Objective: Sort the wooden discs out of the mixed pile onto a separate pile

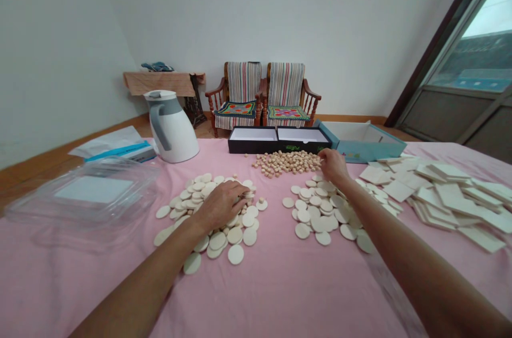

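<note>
My left hand (224,200) rests over a loose pile of pale round wooden discs (218,241), its fingers bent and drawn together. Small wooden cubes lie among the discs by its fingertips; what it pinches, if anything, is hidden. My right hand (333,165) is at the right end of a heap of small wooden cubes (286,162). Its fingers are closed in a pinch, and I cannot make out what is in them. Below that wrist spreads a second pile of round discs (320,223). One cube (261,200) sits on a disc at the left pile's right edge.
Behind the cubes stand a black two-part box (252,146) and a light blue box (356,155). Square wooden tiles (448,194) are heaped at right. At left are a white jug (180,135), a clear plastic container (136,199) and a blue-edged packet (140,153).
</note>
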A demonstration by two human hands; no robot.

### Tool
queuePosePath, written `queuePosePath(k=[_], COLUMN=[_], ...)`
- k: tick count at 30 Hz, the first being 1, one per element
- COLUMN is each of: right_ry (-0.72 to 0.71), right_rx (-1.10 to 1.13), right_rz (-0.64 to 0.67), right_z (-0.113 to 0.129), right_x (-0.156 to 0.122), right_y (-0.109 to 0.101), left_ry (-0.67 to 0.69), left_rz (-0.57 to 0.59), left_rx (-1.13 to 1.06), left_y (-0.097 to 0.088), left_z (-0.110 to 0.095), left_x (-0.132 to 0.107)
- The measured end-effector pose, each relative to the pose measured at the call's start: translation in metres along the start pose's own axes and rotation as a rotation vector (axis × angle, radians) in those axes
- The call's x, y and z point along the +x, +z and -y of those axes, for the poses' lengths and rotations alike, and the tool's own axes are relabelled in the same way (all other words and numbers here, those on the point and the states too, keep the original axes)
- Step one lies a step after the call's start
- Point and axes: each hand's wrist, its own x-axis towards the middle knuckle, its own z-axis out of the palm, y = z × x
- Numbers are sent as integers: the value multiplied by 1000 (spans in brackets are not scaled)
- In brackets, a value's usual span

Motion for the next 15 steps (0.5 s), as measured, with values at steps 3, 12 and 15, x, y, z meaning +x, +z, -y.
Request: queuePosePath(k=[3, 12, 15], right_ry=[-89, -652, -678], right_rx=[100, 442, 332], right_rz=[8, 410, 413], right_z=[21, 118, 129], right_x=[-12, -95, -109], right_y=[-5, -4, -2], left_ry=[-5, -32, -35], left_rz=[5, 15, 20], left_rx=[1, -1, 0], left_y=[-1, -2, -2], left_z=[-1, -3, -4], left_x=[0, 1, 1])
